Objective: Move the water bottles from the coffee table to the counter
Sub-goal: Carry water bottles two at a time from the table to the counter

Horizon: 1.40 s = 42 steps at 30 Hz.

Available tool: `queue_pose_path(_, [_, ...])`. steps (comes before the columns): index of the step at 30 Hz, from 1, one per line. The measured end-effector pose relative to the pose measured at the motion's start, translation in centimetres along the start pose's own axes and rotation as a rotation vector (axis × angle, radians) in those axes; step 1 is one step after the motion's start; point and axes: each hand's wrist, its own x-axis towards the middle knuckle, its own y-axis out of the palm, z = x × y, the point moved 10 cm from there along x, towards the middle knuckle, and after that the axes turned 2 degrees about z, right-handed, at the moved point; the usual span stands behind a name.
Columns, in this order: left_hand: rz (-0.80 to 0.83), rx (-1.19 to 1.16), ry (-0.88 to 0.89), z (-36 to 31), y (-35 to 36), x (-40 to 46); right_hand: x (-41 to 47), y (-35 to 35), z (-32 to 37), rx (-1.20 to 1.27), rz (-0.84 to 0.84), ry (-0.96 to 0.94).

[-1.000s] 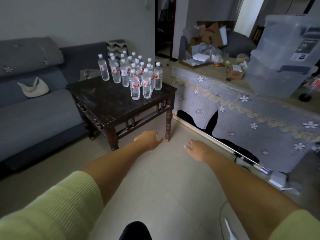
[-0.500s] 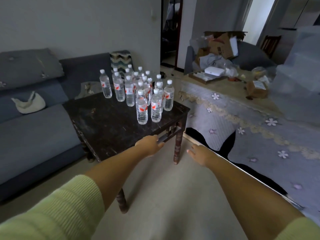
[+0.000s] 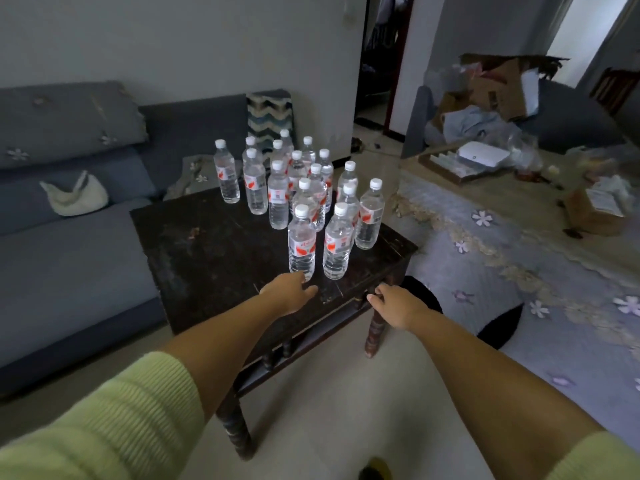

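Several clear water bottles with white caps and red labels stand clustered on the far right part of a dark wooden coffee table [image 3: 214,251]. The two nearest are the front-left bottle [image 3: 301,243] and the front-right bottle [image 3: 337,241]. My left hand [image 3: 290,292] reaches over the table, empty, fingers apart, its fingertips just short of the front-left bottle's base. My right hand [image 3: 398,306] hovers at the table's right front edge, empty, fingers loosely spread. The counter [image 3: 502,202], draped in a grey flowered cloth, runs along the right.
A grey sofa [image 3: 69,237] with a white bag [image 3: 74,197] stands left of the table. On the counter lie a cardboard box [image 3: 595,209], a white device on a tray [image 3: 483,157] and clutter. Behind the table a doorway opens. Pale floor lies below my arms.
I have come closer to the table. Both hands have moved forward, from over the floor to the table; the left now almost touches the nearest bottle.
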Motion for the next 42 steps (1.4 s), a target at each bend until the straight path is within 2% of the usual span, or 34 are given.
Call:
queue_pose_path(5, [0.046, -0.026, -0.116, 1.5, 0.1, 5.5, 7.5, -1.3, 0.7, -0.034, 0.073, -0.088])
queue_pose_path(9, [0.041, -0.179, -0.344, 3.7, 1.1, 9.5, 13.9, -2.1, 1.2, -0.005, 0.133, -0.162])
queue_pose_path(12, [-0.082, -0.413, -0.508, 5.3, 1.4, 10.8, 17.3, -2.3, 2.4, 0.194, 0.162, -0.242])
queue_pose_path(14, [-0.217, -0.621, -0.545, 5.6, 1.5, 11.4, 18.7, -2.3, 3.3, 0.375, 0.163, -0.291])
queue_pose_path(17, [-0.397, -0.866, -0.523, 5.9, 1.8, 12.1, 19.3, -0.9, 4.4, 0.611, 0.127, -0.340])
queue_pose_path(21, [-0.505, -1.008, -0.456, 6.1, 1.8, 13.5, 20.7, 0.2, 4.4, 0.789, 0.019, -0.329])
queue_pose_path(25, [-0.514, -1.048, -0.379, 6.0, 2.1, 15.0, 21.9, 0.7, 4.7, 0.842, -0.067, -0.319])
queue_pose_path(31, [-0.547, -1.027, -0.386, 6.5, 2.3, 15.4, 23.0, 0.0, 4.8, 0.819, -0.154, -0.343])
queue_pose_path(36, [-0.465, -0.932, -0.382, 6.3, 2.1, 14.8, 23.2, -0.2, 4.5, 0.800, -0.126, -0.337])
queue_pose_path(42, [-0.389, -0.860, -0.372, 5.7, 2.8, 13.5, 22.4, 0.7, 2.7, 0.782, 0.027, -0.257])
